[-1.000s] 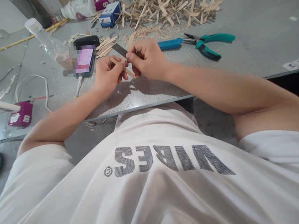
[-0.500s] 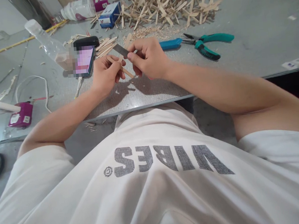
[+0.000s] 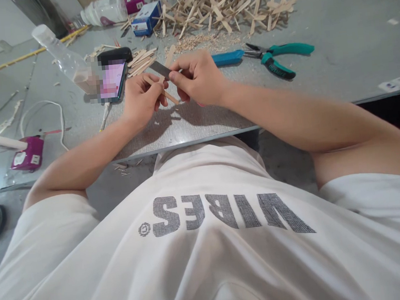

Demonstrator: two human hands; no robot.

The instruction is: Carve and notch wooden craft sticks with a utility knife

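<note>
Stick [image 3: 170, 97] slants between thumb and fingers of left hand [image 3: 142, 94].

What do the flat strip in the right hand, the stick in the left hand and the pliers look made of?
Flat strip: likely metal, dull grey, thin and straight-edged.
Stick: probably bare wood, pale tan and matte.
Pliers: jaws look like metal, being dark grey; the smooth teal-and-black handles may be plastic or rubber.

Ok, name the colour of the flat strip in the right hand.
The flat strip is dark grey; the head view shows it.
</note>
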